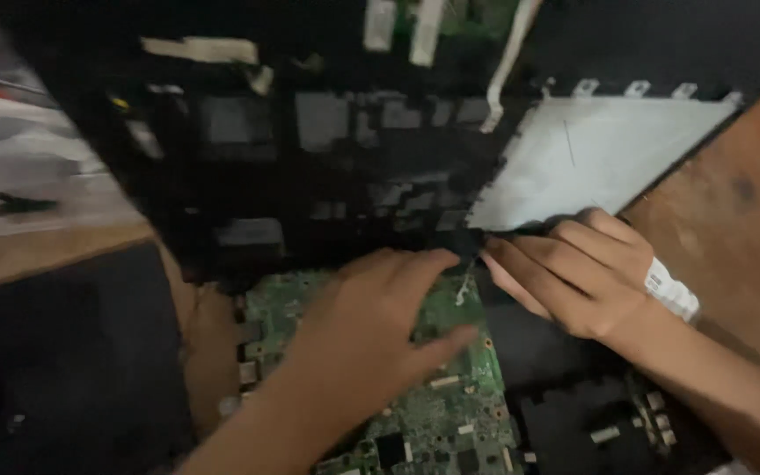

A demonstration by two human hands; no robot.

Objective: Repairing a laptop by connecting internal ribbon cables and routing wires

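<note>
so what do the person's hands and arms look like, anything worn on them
Both forearms are bare, with no sleeves or gloves in view. The left hand wears nothing. The right hand has a small white rectangular tag with dark print showing at its wrist side; how it is attached cannot be told.

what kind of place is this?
Probably an electronics repair bench. A bare green circuit board lies under the left hand, an opened black laptop chassis with a silver metal plate sits above it, and all rest on a worn wooden table.
</note>
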